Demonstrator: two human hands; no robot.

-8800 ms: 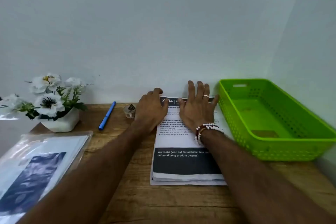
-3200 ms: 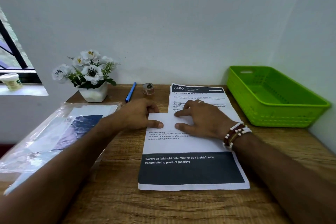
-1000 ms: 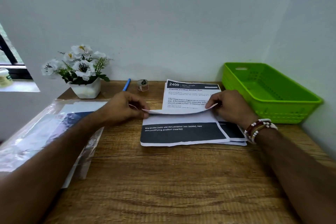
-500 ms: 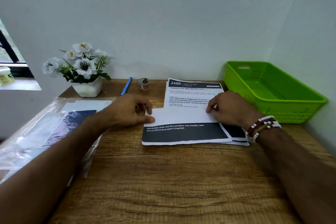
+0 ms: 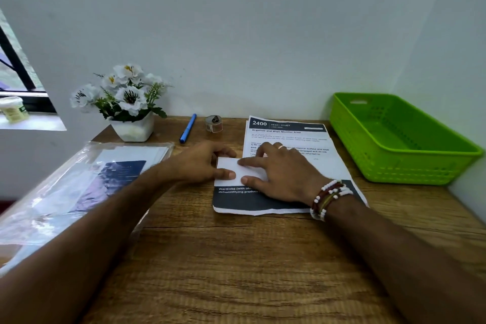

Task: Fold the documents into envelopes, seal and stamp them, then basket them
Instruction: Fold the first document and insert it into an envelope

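A printed document with a dark band lies in the middle of the wooden desk, its upper part folded down into a white flap. My left hand rests at the flap's left end, thumb lying on the paper. Spread flat, my right hand presses on the flap's middle and right part. Under it lies another sheet headed "2400". A green plastic basket stands at the right and looks empty.
A clear plastic sleeve with more papers lies at the left. At the back stand a white flower pot, a blue pen and a small roll. Walls close off the back and right.
My right hand moved left from the flap's right corner onto its middle and now lies flat on it. My left hand stays at the flap's left end.
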